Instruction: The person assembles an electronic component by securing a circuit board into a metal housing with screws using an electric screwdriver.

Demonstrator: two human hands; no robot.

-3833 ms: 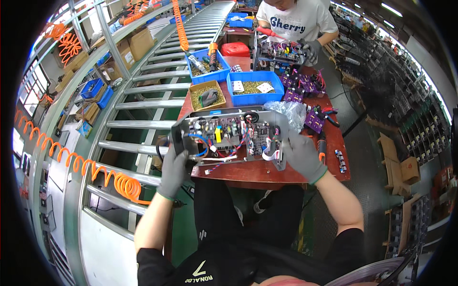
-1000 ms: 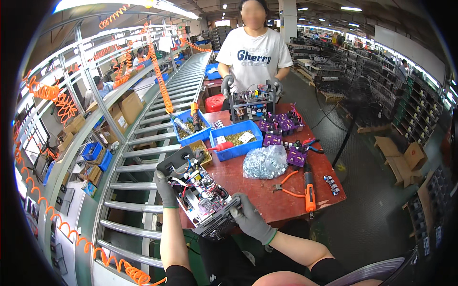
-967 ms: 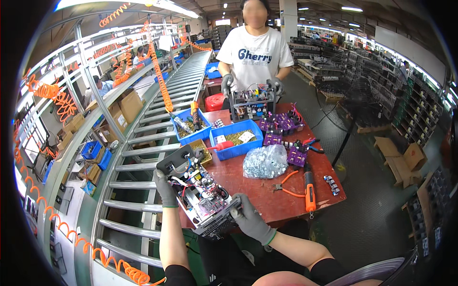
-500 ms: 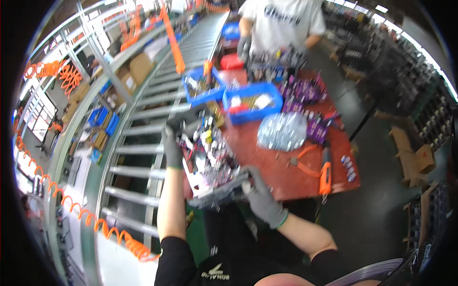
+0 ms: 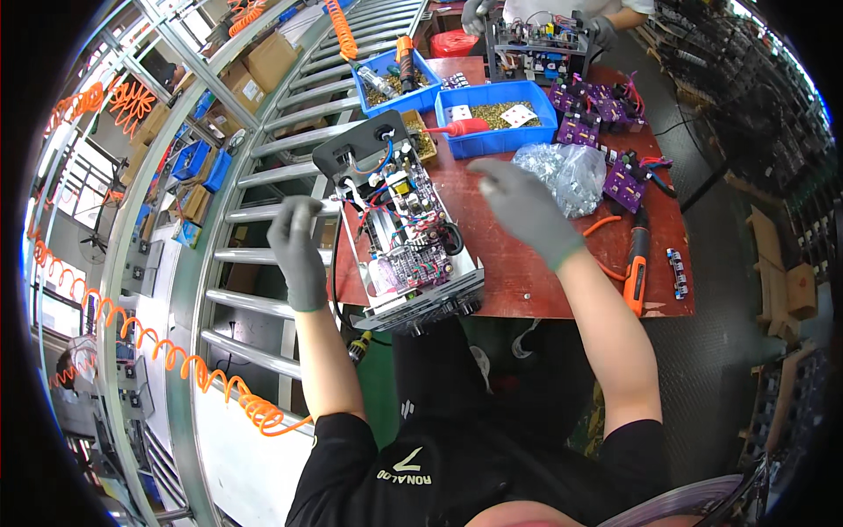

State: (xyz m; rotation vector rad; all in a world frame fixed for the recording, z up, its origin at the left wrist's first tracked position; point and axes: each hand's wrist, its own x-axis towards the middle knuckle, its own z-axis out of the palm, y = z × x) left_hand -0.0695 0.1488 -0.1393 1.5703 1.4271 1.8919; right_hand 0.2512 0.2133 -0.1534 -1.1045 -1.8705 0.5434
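An open metal chassis point(image 5: 413, 259), packed with circuit boards and coloured wires, rests at the left front of the red table point(image 5: 500, 285). Its dark end panel stands at the far end. Left of it, apart from its side, my left hand point(image 5: 297, 250) in a grey glove is raised with fingers loosely bent and nothing in them. My right hand point(image 5: 527, 206), also gloved, hovers over the table right of the chassis, fingers reaching out and holding nothing visible. Beyond it, a red-handled screwdriver point(image 5: 465, 128) lies across the near rim of a blue bin point(image 5: 496, 143) of small brass-coloured parts.
A clear bag of silvery parts point(image 5: 575, 180) and purple circuit boards point(image 5: 625, 183) lie to the right. An orange-and-black power screwdriver point(image 5: 637, 272) rests near orange-handled pliers point(image 5: 606, 224). A roller conveyor point(image 5: 263, 256) runs along the left. Across the table, a co-worker's gloved hands point(image 5: 601, 33) hold another chassis.
Both my hands have let go of the chassis, which now sits on the table. My right hand has moved away from its near corner toward the bins; my left has drawn off its side.
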